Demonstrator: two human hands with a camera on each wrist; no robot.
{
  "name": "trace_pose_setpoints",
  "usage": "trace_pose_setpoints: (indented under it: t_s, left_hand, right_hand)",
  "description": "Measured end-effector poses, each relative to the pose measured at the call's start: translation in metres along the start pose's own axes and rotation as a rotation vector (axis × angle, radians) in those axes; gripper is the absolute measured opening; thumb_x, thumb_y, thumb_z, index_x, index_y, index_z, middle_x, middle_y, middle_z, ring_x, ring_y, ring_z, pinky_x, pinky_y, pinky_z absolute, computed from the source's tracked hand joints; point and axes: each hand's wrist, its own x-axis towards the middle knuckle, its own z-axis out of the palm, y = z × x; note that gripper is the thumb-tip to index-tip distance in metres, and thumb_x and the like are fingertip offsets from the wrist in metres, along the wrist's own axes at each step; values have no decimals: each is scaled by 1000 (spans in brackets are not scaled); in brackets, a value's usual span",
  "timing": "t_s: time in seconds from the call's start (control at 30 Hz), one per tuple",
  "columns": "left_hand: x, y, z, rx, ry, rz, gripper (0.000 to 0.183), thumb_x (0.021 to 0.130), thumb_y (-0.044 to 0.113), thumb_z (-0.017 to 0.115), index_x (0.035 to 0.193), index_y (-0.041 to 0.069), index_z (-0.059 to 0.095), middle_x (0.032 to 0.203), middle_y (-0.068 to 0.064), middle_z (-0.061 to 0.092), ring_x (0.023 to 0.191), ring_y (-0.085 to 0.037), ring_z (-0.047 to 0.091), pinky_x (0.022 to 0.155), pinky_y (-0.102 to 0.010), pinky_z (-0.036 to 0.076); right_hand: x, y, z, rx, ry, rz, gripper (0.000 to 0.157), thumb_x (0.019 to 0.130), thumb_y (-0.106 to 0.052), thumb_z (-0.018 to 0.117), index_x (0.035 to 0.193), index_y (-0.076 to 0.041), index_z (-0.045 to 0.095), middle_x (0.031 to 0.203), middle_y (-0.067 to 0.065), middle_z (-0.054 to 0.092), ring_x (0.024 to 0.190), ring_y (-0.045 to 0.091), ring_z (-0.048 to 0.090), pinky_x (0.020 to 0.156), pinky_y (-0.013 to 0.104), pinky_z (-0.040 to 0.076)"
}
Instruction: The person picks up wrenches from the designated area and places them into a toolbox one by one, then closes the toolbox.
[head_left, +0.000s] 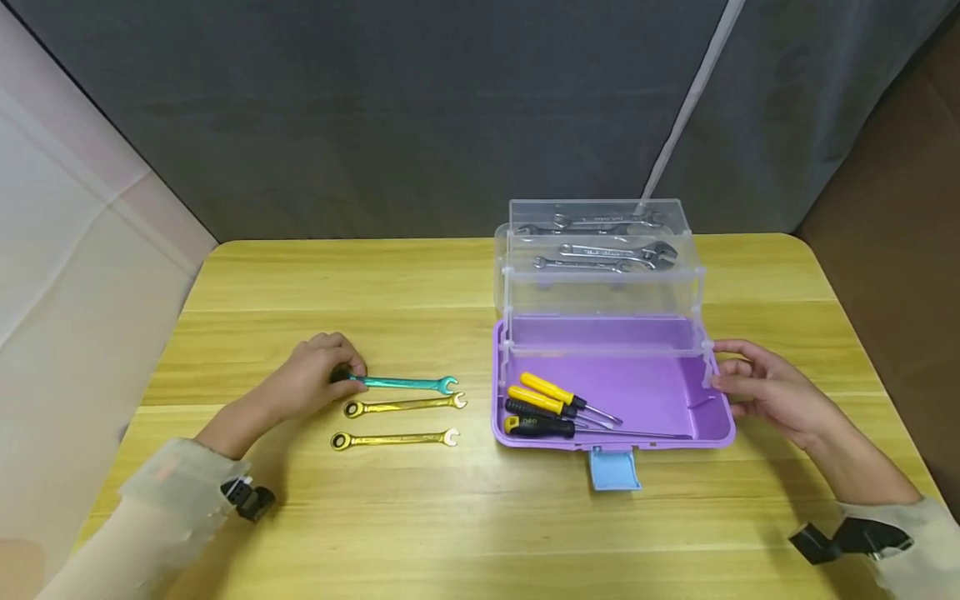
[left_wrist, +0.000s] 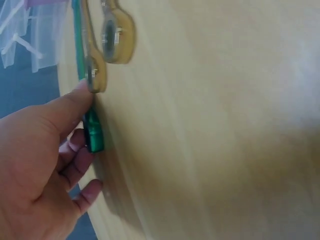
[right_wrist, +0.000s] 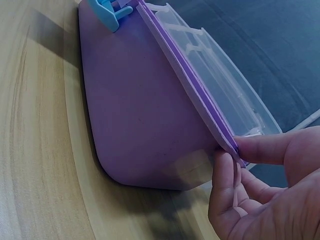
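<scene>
Between thumb and fingers, my left hand (head_left: pixel 311 375) pinches the ring end of a teal wrench (head_left: pixel 405 383) that points right along the table. In the left wrist view, its green end (left_wrist: pixel 93 132) shows between the fingers. Two gold wrenches lie just nearer to me: one gold wrench (head_left: pixel 405 405) close beside the teal one, the other gold wrench (head_left: pixel 393 439) a little lower. My right hand (head_left: pixel 772 392) grips the right rim of an opened purple toolbox (head_left: pixel 637 392). In the right wrist view, the thumb presses on the rim (right_wrist: pixel 215 132) with fingers beneath it.
Several screwdrivers (head_left: pixel 543 427) with yellow or black handles lie inside the toolbox. Silver wrenches (head_left: pixel 600 252) rest in its raised clear trays (head_left: pixel 600 292). A blue latch (head_left: pixel 615 469) hangs at the front. Dark cloth (head_left: pixel 375 125) stands behind the wooden table (head_left: pixel 480 533).
</scene>
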Motion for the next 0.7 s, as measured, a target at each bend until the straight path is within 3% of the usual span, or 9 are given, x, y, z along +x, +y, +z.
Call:
trace_pose_setpoints:
  t_s: [0.13, 0.43, 0.7]
  left_hand:
    - [1, 1, -3, 11, -21, -9, 14, 90, 20, 80, 93, 18, 67, 105, -2, 61, 96, -24, 51, 78, -43, 34]
    - [6, 3, -6, -37, -34, 51, 12, 93, 11, 75, 94, 10, 63, 101, -5, 60, 93, -24, 51, 82, -45, 43]
    - [8, 6, -8, -187, -151, -43, 6, 101, 10, 63, 99, 7, 59, 91, 0, 59, 80, -16, 50, 72, -33, 43]
  right_hand:
    - [1, 0, 0, 4, 2, 5, 42, 100, 7, 55, 122, -28, 60, 96, -1, 68, 84, 13, 66, 68, 30, 56]
    - [1, -1, 1, 18, -5, -1, 42, 100, 7, 55, 122, -28, 61, 95, -1, 68, 84, 13, 66, 67, 30, 56]
    - [0, 0, 0, 11, 4, 5, 41, 100, 6, 55, 122, -28, 61, 96, -1, 68, 85, 14, 66, 68, 31, 56]
